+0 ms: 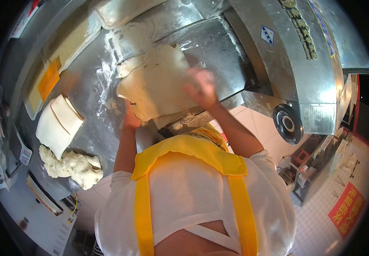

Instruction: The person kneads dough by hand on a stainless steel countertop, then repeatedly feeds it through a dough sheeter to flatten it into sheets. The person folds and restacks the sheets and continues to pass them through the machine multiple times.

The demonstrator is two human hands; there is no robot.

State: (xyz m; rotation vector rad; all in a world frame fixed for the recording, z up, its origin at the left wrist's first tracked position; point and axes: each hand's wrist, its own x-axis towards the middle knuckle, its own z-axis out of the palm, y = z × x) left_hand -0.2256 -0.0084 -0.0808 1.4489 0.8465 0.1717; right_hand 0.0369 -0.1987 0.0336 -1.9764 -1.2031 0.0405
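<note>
A wide sheet of dough [159,83] lies across a floured steel worktop [91,128] and onto the metal bed [216,48] of a machine, its front edge hanging towards my apron. My left hand [131,117] is at the sheet's near left corner, with its fingertips hidden by the dough edge. Blurred by motion, my right hand [203,84] is over the sheet's right edge with its fingers apart. I cannot tell whether it touches the dough. A smaller dough flap [130,65] shows at the sheet's far left.
To the left, a folded dough slab [60,120] touches a rough dough lump [72,166]. Behind them are a pale tray [76,44] and an orange scraper [49,78]. The machine's steel housing [286,64], with a black handwheel [287,124], stands at right.
</note>
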